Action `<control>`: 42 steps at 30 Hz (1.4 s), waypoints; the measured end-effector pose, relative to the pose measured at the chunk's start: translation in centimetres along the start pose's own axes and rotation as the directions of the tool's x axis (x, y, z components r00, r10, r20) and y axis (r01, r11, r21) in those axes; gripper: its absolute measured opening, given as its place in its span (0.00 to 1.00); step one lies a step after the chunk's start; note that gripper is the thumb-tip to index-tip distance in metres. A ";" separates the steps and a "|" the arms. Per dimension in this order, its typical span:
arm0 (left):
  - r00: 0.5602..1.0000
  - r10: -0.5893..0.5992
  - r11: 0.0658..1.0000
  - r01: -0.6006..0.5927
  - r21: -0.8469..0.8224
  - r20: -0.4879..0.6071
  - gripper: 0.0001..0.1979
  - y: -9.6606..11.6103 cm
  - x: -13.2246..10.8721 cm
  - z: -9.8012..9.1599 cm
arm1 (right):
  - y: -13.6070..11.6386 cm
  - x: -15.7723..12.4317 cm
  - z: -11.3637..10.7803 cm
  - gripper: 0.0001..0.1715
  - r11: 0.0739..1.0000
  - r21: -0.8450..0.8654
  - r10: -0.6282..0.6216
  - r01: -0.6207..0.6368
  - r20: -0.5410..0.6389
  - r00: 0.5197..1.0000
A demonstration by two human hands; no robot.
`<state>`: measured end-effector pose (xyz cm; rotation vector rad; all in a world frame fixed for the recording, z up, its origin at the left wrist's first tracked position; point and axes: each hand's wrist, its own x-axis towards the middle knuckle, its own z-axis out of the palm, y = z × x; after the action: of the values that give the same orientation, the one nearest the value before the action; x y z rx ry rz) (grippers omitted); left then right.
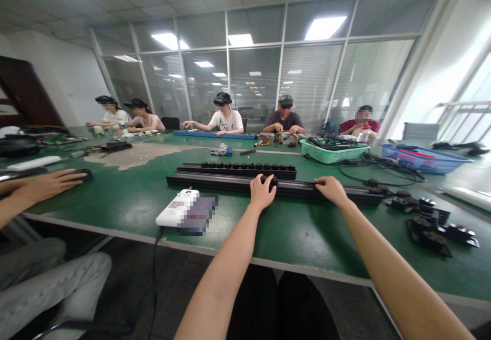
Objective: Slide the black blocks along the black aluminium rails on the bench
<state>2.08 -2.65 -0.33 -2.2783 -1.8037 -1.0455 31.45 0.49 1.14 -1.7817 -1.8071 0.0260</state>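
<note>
A long black rail (218, 182) lies across the green table in front of me. My left hand (262, 193) is closed around a small black part (273, 180) sitting on the rail, its thumb and fingers on either side. Farther right, my right hand (332, 188) pinches the near edge of the same rail. Just behind is a second, shorter black rail (238, 173) with a row of several small black parts along its top. More black parts (427, 227) lie loose to the right of the rail's end.
A white device with a phone (172, 208) lies near the front edge, a cable hanging down. Green (333, 151) and blue (441, 162) baskets stand behind right, cables between them. At left, a co-worker's hand (53, 184) rests by a dark object. Several people sit opposite.
</note>
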 end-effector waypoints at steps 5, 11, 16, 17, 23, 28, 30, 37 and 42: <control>1.000 -0.002 1.000 0.002 -0.002 0.006 0.27 0.0 -0.1 0.0 | 1.6 -1.6 1.4 0.24 0.993 0.041 -0.109 0.115 -0.128 0.986; 1.000 -0.010 1.000 0.010 -0.003 0.025 0.27 0.3 -0.3 -0.2 | 0.4 -2.7 2.7 0.26 0.995 -0.014 -0.104 0.103 -0.200 0.974; 0.999 -0.009 1.000 0.010 -0.006 0.030 0.27 0.5 -0.5 -0.5 | -0.3 -3.1 2.5 0.26 0.997 -0.053 -0.065 0.055 -0.205 0.977; 0.999 -0.010 1.000 0.010 -0.004 0.033 0.27 0.5 -0.6 -0.5 | -0.3 -3.1 2.5 0.26 0.997 -0.054 -0.058 0.048 -0.209 0.976; 0.999 -0.009 1.000 0.009 0.008 0.043 0.27 0.5 -0.6 -0.7 | 0.0 -2.7 2.8 0.25 0.996 -0.060 -0.076 0.065 -0.220 0.973; 0.999 -0.009 1.000 0.009 0.002 0.045 0.27 0.4 -0.6 -0.5 | 0.2 -2.3 3.1 0.26 0.996 -0.061 -0.070 0.057 -0.223 0.972; 0.999 -0.008 1.000 0.008 -0.001 0.048 0.27 0.4 -0.6 -0.5 | 0.1 -2.3 3.1 0.27 0.996 -0.067 -0.064 0.051 -0.220 0.973; 0.999 -0.007 1.000 0.007 0.003 0.042 0.27 0.4 -0.5 -0.4 | 0.2 -2.2 3.2 0.28 0.995 -0.074 -0.088 0.074 -0.226 0.970; 0.999 -0.008 1.000 0.008 -0.004 0.036 0.27 0.5 -0.5 -0.4 | 0.1 -2.3 3.0 0.28 0.995 -0.079 -0.073 0.056 -0.241 0.968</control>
<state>2.30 -3.40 -0.16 -2.3095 -1.8266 -1.0162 30.10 -0.41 -2.27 -1.6906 -1.7051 -0.2751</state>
